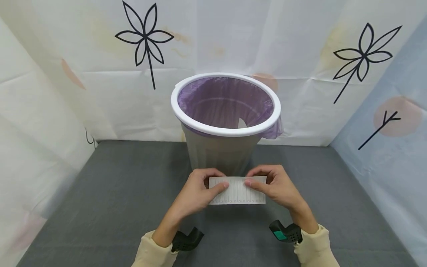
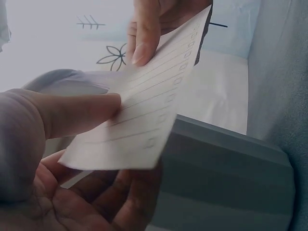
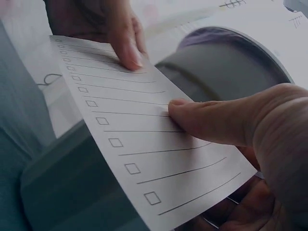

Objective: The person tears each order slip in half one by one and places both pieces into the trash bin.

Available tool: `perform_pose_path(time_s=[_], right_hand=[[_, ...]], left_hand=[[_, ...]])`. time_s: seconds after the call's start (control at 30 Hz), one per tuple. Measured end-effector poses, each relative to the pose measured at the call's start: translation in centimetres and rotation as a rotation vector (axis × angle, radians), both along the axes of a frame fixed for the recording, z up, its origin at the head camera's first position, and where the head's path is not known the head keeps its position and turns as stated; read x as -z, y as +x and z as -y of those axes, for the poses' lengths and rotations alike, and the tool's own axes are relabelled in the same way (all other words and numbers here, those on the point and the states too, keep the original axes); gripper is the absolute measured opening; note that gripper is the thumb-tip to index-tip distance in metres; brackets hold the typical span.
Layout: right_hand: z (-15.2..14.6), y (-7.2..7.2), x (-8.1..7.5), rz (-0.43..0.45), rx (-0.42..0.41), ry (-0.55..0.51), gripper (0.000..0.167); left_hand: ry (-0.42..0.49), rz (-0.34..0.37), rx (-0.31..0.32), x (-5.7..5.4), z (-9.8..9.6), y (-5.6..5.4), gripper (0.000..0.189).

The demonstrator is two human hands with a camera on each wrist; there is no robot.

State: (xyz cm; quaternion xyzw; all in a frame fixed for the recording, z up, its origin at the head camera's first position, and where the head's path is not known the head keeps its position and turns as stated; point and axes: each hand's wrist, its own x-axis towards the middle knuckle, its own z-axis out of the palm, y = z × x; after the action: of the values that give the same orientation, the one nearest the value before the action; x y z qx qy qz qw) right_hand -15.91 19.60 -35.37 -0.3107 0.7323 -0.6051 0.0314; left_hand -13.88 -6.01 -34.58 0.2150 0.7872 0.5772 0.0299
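Both hands hold a white checklist sheet, ruled with lines and a row of small boxes, in front of the trash can. My left hand pinches it near its left part, thumb on top and fingers beneath. The right hand pinches it likewise on the right side, its thumb pressing the printed face in the right wrist view. Close up, the checklist sheet bends slightly between the two thumbs. Behind it stands a grey trash can with a white rim and a purple liner bag.
A white scrap shows inside the bin. Grey cloth covers the table. White curtains with drawn flowers hang behind, and a pale blue one hangs on the right. Each wrist wears a dark camera mount.
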Motion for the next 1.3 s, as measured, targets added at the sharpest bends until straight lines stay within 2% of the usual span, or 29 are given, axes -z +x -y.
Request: perform_pose_path(time_s=[0.27, 0.63, 0.8, 1.0, 1.3], right_hand=[[1.8, 0.4, 0.0, 0.007, 0.065, -0.030, 0.008], [3.3, 1.0, -1.3, -0.025, 0.177, -0.008, 0.008], [3.9, 1.0, -1.7, -0.029, 0.194, -0.004, 0.007], [4.1, 1.2, -1.5, -0.031, 0.178, -0.006, 0.008], [4.3, 1.3, -1.7, -0.067, 0.199, -0.028, 0.010]], left_hand=[[0.018, -0.061, -0.044, 0.1, 0.0, -0.2, 0.009], [0.049, -0.067, -0.054, -0.7, 0.2, 0.2, 0.008], [0.081, -0.097, -0.071, -0.9, 0.4, 0.3, 0.008], [0.112, -0.098, -0.072, -0.9, 0.6, 0.4, 0.009], [0.145, -0.108, -0.074, -1.0, 0.8, 0.3, 0.009]])
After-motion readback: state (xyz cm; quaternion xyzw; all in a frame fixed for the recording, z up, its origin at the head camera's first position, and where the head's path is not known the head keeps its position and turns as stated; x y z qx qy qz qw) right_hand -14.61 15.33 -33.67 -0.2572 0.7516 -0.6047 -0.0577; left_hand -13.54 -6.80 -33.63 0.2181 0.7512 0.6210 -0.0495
